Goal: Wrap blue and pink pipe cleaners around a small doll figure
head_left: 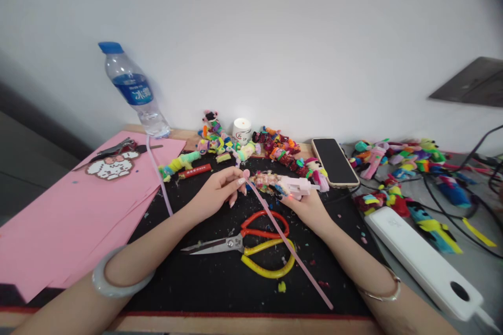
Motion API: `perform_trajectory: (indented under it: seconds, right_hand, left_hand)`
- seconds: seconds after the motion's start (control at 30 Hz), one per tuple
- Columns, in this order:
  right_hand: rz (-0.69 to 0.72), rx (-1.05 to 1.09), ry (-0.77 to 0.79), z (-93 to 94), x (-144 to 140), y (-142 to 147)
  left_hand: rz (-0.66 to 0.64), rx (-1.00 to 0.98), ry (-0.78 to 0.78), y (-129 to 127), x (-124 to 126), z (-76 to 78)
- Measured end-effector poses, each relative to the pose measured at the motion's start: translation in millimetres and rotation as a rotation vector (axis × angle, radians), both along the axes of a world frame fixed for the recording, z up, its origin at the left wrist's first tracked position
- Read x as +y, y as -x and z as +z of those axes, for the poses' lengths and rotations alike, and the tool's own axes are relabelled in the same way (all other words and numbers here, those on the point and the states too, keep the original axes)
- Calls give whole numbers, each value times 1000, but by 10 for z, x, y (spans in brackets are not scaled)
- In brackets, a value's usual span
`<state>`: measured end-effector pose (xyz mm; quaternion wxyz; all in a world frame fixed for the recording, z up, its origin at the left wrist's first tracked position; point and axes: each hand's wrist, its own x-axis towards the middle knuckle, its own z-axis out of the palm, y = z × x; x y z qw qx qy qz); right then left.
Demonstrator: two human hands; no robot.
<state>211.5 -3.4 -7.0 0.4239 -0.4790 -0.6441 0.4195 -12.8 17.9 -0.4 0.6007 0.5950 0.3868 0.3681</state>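
The left hand (223,188) pinches 1 pink strip (290,241) slanting toward the black mat (188,290)'s front edge; the right hand (310,209) grips a pink glue gun (297,186).

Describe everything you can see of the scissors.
The scissors have silvery metal blades with dark patches, joined at a round pivot. One large handle loop is red, the other yellow, both plastic-looking. They lie flat on the black mat, tips pointing left, loops spread, blades apparently nearly closed. A pink strip crosses above both loops; whether it touches them is unclear. Neither hand holds them.
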Motion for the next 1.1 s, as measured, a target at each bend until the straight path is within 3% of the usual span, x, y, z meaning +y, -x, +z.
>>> perform_trajectory:
  seconds: [1.1]
  right_hand:
    - [-17, 7, 5, 32, -11, 26]
  left_hand:
    - [-7, -14, -9, 0, -8, -10]
